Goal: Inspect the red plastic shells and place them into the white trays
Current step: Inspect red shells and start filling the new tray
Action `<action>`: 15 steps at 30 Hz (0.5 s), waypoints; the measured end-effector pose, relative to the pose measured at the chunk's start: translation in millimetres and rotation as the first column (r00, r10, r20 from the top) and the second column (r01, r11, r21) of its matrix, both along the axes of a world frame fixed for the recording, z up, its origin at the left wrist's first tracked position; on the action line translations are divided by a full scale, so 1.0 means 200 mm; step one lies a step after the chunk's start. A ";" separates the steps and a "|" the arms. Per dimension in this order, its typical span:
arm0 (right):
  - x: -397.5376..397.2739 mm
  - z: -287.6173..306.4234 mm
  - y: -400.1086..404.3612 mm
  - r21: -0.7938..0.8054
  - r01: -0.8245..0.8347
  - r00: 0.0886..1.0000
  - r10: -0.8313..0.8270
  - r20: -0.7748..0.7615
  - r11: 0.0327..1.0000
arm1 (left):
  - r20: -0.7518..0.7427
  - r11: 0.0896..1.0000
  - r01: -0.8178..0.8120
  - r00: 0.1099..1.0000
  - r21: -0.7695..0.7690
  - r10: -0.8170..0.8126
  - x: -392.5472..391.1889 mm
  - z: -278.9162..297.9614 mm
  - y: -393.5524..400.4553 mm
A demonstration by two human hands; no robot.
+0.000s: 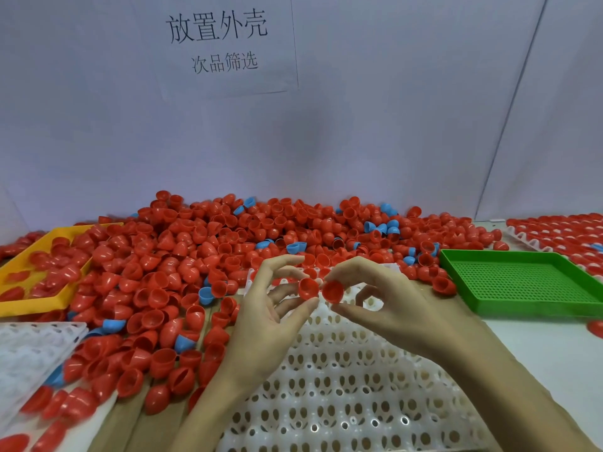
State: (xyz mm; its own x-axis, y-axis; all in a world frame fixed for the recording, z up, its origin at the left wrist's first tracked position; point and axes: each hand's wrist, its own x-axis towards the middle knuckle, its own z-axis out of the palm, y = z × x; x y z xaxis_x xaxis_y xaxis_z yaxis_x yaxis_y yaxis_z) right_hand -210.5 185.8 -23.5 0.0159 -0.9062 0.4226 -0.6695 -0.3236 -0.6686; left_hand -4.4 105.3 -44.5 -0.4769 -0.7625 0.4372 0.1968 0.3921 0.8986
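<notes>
My left hand (270, 308) pinches a red shell (307, 287) between thumb and fingers, its hollow side turned toward me. Beside it, my right hand (388, 298) pinches a second red shell (332, 291). The two shells almost touch above the far end of a white tray (352, 386) with rows of holed pockets, which lies right in front of me. A large heap of red shells (202, 256) with a few blue ones mixed in covers the table behind and to the left.
A yellow tray (19, 308) holding red shells sits at the left. An empty green perforated tray (522, 282) lies at the right. Another white tray (29, 353) is at the near left, and one filled with red shells (561, 233) at the far right.
</notes>
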 end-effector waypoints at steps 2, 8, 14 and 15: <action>0.01 0.00 0.00 0.018 -0.023 0.999 0.022 0.039 1.000 | 0.016 0.999 -0.038 0.999 0.008 0.038 0.00 0.00 0.00; 0.04 0.00 0.01 0.058 -0.066 0.986 0.056 0.160 0.996 | 0.121 0.999 -0.044 0.992 0.002 0.043 0.00 -0.02 -0.01; 0.05 -0.02 0.01 0.117 -0.077 0.984 0.057 0.167 0.990 | 0.185 1.000 0.015 0.982 0.022 -0.019 -0.01 -0.05 -0.02; 0.04 -0.02 0.01 0.120 -0.086 0.981 0.063 0.184 0.989 | 0.190 1.000 0.011 0.982 0.028 -0.016 -0.01 -0.06 -0.02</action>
State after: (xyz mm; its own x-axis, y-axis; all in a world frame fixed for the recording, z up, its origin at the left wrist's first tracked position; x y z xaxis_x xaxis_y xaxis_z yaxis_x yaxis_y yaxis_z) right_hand -201.8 187.4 -27.6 0.0199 -0.9516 0.3066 -0.5123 -0.2731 -0.8143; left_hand -6.1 101.4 -55.7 -0.5596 -0.7659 0.3167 0.0262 0.3656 0.9304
